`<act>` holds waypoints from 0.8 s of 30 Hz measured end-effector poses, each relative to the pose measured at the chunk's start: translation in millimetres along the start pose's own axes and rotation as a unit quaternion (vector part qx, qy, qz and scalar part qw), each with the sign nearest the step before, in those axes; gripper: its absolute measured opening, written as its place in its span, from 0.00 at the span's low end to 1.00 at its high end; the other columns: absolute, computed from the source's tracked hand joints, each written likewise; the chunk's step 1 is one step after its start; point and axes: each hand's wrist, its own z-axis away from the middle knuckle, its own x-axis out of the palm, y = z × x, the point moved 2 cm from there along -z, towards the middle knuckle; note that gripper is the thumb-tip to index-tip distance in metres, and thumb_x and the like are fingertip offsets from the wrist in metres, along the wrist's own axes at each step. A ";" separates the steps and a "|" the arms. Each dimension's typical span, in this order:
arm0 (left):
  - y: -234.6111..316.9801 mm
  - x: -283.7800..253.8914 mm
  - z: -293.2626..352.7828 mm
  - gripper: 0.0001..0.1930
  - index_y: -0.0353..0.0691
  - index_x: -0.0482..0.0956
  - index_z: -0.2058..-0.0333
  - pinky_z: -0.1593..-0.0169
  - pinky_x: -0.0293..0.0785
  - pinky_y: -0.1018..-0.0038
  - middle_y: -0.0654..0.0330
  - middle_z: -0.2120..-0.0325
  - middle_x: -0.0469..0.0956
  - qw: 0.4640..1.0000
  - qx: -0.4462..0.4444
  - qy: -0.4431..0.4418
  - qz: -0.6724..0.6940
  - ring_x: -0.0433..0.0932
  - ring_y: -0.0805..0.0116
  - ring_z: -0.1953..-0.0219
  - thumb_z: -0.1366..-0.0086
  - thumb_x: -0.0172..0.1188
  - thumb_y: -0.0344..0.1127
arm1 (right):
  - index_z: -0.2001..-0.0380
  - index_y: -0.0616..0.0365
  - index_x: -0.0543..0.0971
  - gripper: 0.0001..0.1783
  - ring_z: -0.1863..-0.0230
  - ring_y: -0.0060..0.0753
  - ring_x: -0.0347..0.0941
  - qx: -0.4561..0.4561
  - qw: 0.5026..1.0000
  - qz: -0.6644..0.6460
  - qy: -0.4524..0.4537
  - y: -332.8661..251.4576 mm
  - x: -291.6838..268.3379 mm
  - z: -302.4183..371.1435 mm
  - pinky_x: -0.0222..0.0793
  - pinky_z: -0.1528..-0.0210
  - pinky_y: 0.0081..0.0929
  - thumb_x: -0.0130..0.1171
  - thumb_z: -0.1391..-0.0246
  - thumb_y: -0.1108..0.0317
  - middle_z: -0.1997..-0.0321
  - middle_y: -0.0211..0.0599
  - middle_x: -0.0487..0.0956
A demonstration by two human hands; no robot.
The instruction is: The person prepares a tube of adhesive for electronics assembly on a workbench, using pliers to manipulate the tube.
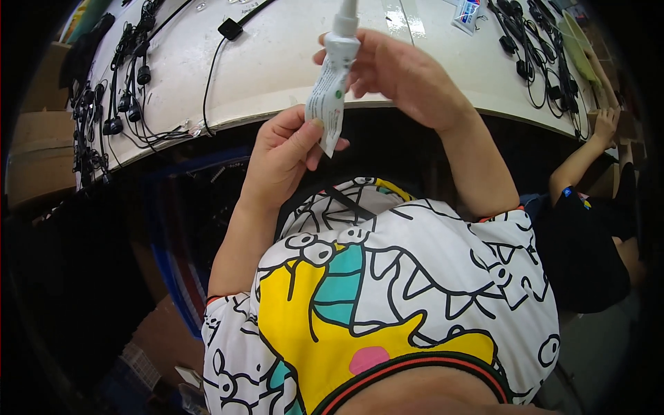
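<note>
A white squeeze tube with small print, a green dot and a flattened tail stands nearly upright above the table's near edge. My left hand is closed on its tail, thumb in front and fingers behind. At the neck, my right hand curls around the tube from the right, its fingertips showing on the left side. The long narrow white nozzle points away from me and runs out at the top of the view.
The white table carries bundled black cables at left and more cables at right. A black connector box and a blue-and-white tube lie farther back. A co-worker's hand rests by the right end. Below left is a blue crate.
</note>
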 end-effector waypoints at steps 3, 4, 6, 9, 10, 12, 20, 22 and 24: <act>-4.0 6.3 -1.1 0.11 0.34 0.70 0.62 0.56 0.73 0.69 0.60 0.79 0.72 0.987 -0.028 -0.062 0.145 0.69 0.81 0.82 0.37 0.48 0.36 | 0.69 0.59 0.79 0.15 0.69 0.18 0.69 0.012 0.999 0.004 -0.050 8.9 5.4 6.1 0.64 0.64 0.18 0.56 0.49 0.57 0.74 0.28 0.76; -8.1 6.0 -1.3 0.13 0.33 0.70 0.61 0.56 0.73 0.69 0.59 0.77 0.73 0.986 -0.074 -0.082 0.128 0.71 0.78 0.80 0.37 0.49 0.38 | 0.70 0.59 0.79 0.14 0.69 0.18 0.70 -0.005 0.998 0.041 -0.056 9.8 4.7 5.2 0.65 0.65 0.17 0.57 0.49 0.58 0.74 0.28 0.76; -6.4 8.0 -0.7 0.20 0.31 0.67 0.55 0.56 0.71 0.72 0.57 0.72 0.75 0.992 -0.120 -0.041 0.001 0.75 0.71 0.70 0.37 0.49 0.43 | 0.73 0.58 0.80 0.12 0.70 0.17 0.70 -0.049 0.992 0.112 -0.030 8.6 6.3 5.9 0.65 0.68 0.15 0.59 0.51 0.60 0.76 0.28 0.76; 11.3 15.0 0.6 0.16 0.30 0.69 0.56 0.55 0.69 0.77 0.58 0.70 0.76 0.979 0.097 0.116 -0.136 0.74 0.74 0.65 0.37 0.50 0.38 | 0.73 0.59 0.80 0.12 0.72 0.15 0.69 -0.064 0.982 0.176 0.020 10.5 6.8 4.9 0.65 0.70 0.14 0.60 0.52 0.60 0.77 0.29 0.76; 16.2 17.9 -0.5 0.15 0.30 0.70 0.57 0.57 0.70 0.79 0.59 0.70 0.76 0.972 0.101 0.146 -0.153 0.75 0.75 0.65 0.40 0.54 0.32 | 0.73 0.59 0.80 0.12 0.72 0.15 0.69 -0.061 0.983 0.174 0.019 11.2 7.7 2.4 0.65 0.70 0.14 0.60 0.52 0.60 0.77 0.29 0.76; 17.9 14.2 0.4 0.15 0.29 0.71 0.58 0.58 0.71 0.80 0.59 0.71 0.77 0.968 0.096 0.138 -0.187 0.75 0.76 0.66 0.43 0.56 0.29 | 0.72 0.60 0.79 0.13 0.73 0.16 0.69 -0.045 0.978 0.205 0.008 13.9 10.7 -0.4 0.66 0.71 0.14 0.58 0.51 0.60 0.77 0.30 0.76; 20.4 2.3 -6.5 0.15 0.29 0.71 0.62 0.62 0.72 0.81 0.58 0.72 0.77 0.968 0.133 0.198 -0.080 0.76 0.74 0.69 0.48 0.61 0.27 | 0.66 0.60 0.77 0.14 0.76 0.13 0.65 0.074 0.954 0.272 -0.106 27.9 14.3 16.7 0.59 0.76 0.11 0.50 0.45 0.60 0.76 0.26 0.74; 20.4 7.6 -8.0 0.15 0.30 0.71 0.62 0.62 0.72 0.81 0.58 0.72 0.77 0.963 0.164 0.204 -0.065 0.76 0.74 0.69 0.48 0.62 0.27 | 0.70 0.60 0.77 0.13 0.78 0.14 0.64 0.080 0.964 0.241 -0.083 27.8 18.7 15.1 0.60 0.76 0.12 0.52 0.46 0.61 0.78 0.26 0.73; 21.3 10.2 -9.3 0.16 0.30 0.70 0.62 0.62 0.72 0.81 0.58 0.71 0.76 0.964 0.149 0.207 -0.068 0.75 0.74 0.68 0.49 0.62 0.27 | 0.75 0.61 0.77 0.13 0.79 0.15 0.64 0.084 0.972 0.209 -0.061 28.2 22.6 14.5 0.61 0.76 0.14 0.53 0.47 0.61 0.80 0.26 0.72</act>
